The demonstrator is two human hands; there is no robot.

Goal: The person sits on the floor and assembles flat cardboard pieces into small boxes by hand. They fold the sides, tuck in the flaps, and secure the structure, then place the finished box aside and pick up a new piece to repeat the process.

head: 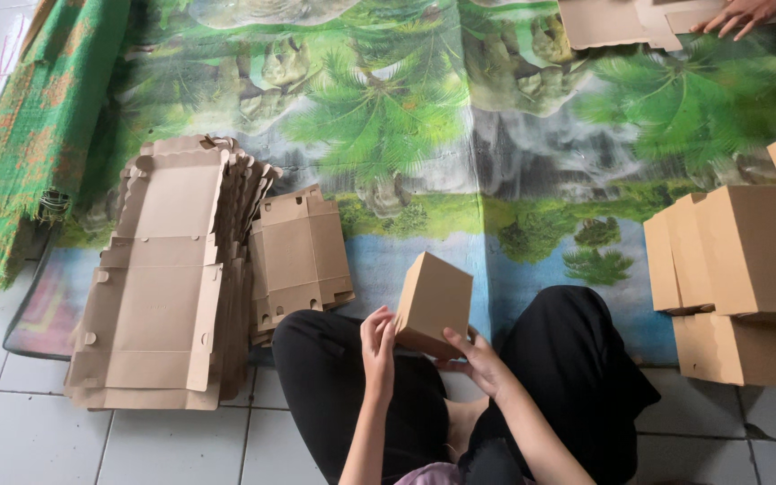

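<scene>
Seated cross-legged on the tiled floor (38, 440), the person grips a small folded cardboard box (433, 304) above the lap: the left hand (377, 346) clasps its near left corner, and the right hand (478, 361) holds its lower right edge. To the left lies a stack of flat box blanks (159, 278), with a smaller stack (300, 256) beside it. Finished boxes (747, 269) are piled to the right. Beyond spreads a palm-printed mat (460, 135), where another person's hand (736, 13) presses flat cardboard (604, 22).

matt brown cardboard box (433, 304), glossy printed plastic mat (460, 153), smooth glazed floor tiles (38, 440).
</scene>
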